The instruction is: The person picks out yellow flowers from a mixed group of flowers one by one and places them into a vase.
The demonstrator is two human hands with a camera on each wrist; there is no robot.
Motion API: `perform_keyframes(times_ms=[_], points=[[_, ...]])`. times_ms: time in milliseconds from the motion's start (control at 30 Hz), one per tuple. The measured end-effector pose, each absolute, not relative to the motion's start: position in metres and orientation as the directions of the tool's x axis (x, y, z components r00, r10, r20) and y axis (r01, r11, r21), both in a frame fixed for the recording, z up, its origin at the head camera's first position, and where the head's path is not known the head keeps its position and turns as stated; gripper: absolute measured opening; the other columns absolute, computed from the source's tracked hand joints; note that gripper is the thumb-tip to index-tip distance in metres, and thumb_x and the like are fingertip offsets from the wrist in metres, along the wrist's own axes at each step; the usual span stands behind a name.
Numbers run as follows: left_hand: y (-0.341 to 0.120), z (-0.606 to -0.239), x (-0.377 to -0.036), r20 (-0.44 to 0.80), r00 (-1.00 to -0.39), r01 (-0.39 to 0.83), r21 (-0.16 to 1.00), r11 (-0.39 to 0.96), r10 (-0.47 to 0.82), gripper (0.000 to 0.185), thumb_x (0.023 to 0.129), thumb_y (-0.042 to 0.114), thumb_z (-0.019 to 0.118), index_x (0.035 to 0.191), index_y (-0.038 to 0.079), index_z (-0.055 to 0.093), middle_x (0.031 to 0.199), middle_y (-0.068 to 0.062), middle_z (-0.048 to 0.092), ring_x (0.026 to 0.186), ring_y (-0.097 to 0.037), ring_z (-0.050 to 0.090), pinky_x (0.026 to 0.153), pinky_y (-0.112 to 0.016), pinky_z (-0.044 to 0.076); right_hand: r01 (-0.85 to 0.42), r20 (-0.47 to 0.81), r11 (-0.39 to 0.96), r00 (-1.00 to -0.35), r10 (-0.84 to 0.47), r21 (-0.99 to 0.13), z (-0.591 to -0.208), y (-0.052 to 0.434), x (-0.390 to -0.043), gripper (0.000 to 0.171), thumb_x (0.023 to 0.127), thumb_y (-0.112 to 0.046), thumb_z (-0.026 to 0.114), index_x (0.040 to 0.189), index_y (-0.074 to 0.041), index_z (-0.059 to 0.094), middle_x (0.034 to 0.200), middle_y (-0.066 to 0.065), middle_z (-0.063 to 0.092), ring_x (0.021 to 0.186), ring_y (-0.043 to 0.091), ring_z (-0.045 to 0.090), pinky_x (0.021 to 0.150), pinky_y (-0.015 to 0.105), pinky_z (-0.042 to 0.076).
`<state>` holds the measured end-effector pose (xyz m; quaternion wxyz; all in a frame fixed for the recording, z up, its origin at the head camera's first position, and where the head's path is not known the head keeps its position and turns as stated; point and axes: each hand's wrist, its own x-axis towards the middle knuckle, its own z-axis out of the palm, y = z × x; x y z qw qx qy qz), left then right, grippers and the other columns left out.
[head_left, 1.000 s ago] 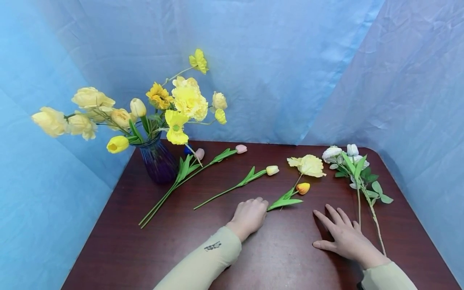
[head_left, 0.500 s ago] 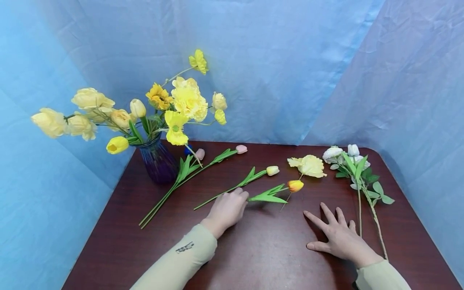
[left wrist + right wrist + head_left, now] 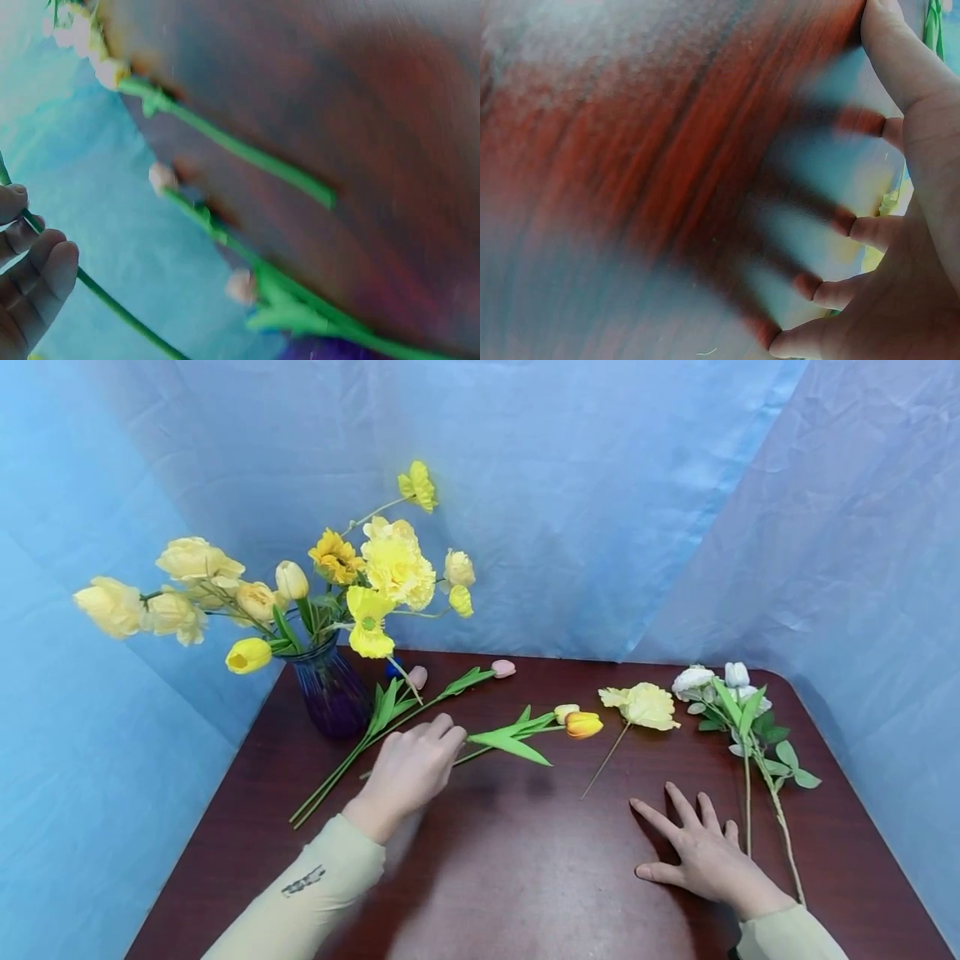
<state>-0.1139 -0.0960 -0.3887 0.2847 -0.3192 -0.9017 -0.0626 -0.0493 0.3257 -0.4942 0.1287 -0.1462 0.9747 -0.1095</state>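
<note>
Tulip (image 3: 583,724) (orange) right of left hand (image 3: 408,770), stem pinched.

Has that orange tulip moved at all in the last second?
Yes. The left hand holds the orange tulip, which has gone left and away from the person, from below the pale yellow flower to beside it.

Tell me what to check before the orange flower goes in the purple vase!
1. Left hand grips the orange tulip with green stem: ok.
2. Tulip lifted off the dark red wooden table: ok.
3. Right hand flat on the table, out of the way: ok.
4. Purple ribbed glass vase upright: ok.
5. Room in the vase among the yellow flowers: cannot tell.
</note>
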Motion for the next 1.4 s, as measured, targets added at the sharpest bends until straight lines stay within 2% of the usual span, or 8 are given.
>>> perform_keyframes(times_ms=[200,367,533,633,867,1000,1133,1400], points=[[-0.115,-0.373,-0.117,0.600,-0.562,0.608,-0.166,0.776,0.569,0.023,0.098,0.001,0.045,0.079,0.008,0.057,0.076,-0.005,0.054,0.051,-0.020,0.045,0.037,-0.032,0.032,-0.257,-0.216,0.933,-0.925,-0.313,-0.250,-0.493,0.326,-0.048,0.095,0.077,-0.083,0.061,0.157,-0.037,0.037,0.159,0.029,0.024,0.132,0.074,0.025,0.085,0.090,0.027],[-0.129,-0.362,-0.116,0.590,-0.519,0.627,-0.228,0.745,0.618,0.023,0.100,-0.001,0.045,0.092,0.006,0.065,0.087,-0.007,0.063,0.058,-0.021,0.052,0.041,-0.033,0.041,-0.260,-0.209,0.932,-0.926,-0.315,-0.253,-0.493,0.325,-0.046,0.094,0.077,-0.081,0.063,0.156,-0.037,0.037,0.159,0.029,0.024,0.132,0.074,0.025,0.084,0.091,0.027],[-0.148,-0.352,-0.115,0.592,-0.473,0.664,-0.246,0.706,0.652,0.026,0.104,-0.002,0.043,0.103,0.004,0.069,0.095,-0.009,0.064,0.066,-0.023,0.058,0.049,-0.034,0.051,-0.259,-0.209,0.931,-0.926,-0.315,-0.257,-0.492,0.325,-0.046,0.094,0.078,-0.080,0.063,0.156,-0.037,0.037,0.159,0.029,0.023,0.132,0.074,0.025,0.085,0.091,0.026],[-0.158,-0.344,-0.116,0.619,-0.438,0.680,-0.246,0.690,0.652,0.026,0.105,-0.002,0.043,0.106,0.003,0.069,0.096,-0.011,0.064,0.067,-0.023,0.056,0.051,-0.034,0.051,-0.256,-0.217,0.931,-0.924,-0.315,-0.262,-0.490,0.325,-0.047,0.094,0.078,-0.081,0.063,0.157,-0.037,0.036,0.159,0.029,0.023,0.132,0.074,0.024,0.085,0.091,0.026],[-0.163,-0.323,-0.117,0.702,-0.313,0.699,-0.285,0.656,0.639,0.020,0.105,0.000,0.052,0.111,0.001,0.071,0.103,-0.014,0.069,0.074,-0.027,0.064,0.064,-0.039,0.058,-0.255,-0.220,0.931,-0.923,-0.315,-0.261,-0.491,0.326,-0.047,0.095,0.078,-0.081,0.062,0.157,-0.038,0.035,0.160,0.030,0.022,0.133,0.074,0.024,0.086,0.091,0.026],[-0.158,-0.314,-0.120,0.725,-0.261,0.709,-0.304,0.636,0.638,0.017,0.103,0.000,0.056,0.111,0.000,0.071,0.103,-0.014,0.070,0.073,-0.026,0.064,0.064,-0.038,0.059,-0.252,-0.228,0.931,-0.922,-0.314,-0.264,-0.491,0.325,-0.047,0.094,0.078,-0.082,0.061,0.157,-0.038,0.034,0.160,0.029,0.022,0.133,0.074,0.023,0.086,0.091,0.025],[-0.158,-0.311,-0.125,0.747,-0.256,0.706,-0.289,0.647,0.613,0.016,0.102,0.000,0.058,0.110,0.000,0.072,0.100,-0.013,0.069,0.073,-0.027,0.066,0.061,-0.040,0.058,-0.247,-0.236,0.930,-0.920,-0.313,-0.271,-0.491,0.325,-0.048,0.094,0.078,-0.082,0.060,0.157,-0.038,0.035,0.160,0.029,0.021,0.133,0.074,0.023,0.086,0.091,0.025],[-0.175,-0.317,-0.138,0.759,-0.357,0.680,-0.188,0.709,0.544,0.016,0.104,0.004,0.056,0.109,-0.001,0.071,0.102,-0.016,0.067,0.082,-0.029,0.069,0.065,-0.044,0.060,-0.241,-0.241,0.928,-0.919,-0.312,-0.283,-0.493,0.325,-0.047,0.092,0.079,-0.081,0.061,0.157,-0.038,0.035,0.161,0.029,0.020,0.135,0.073,0.021,0.088,0.092,0.022]])
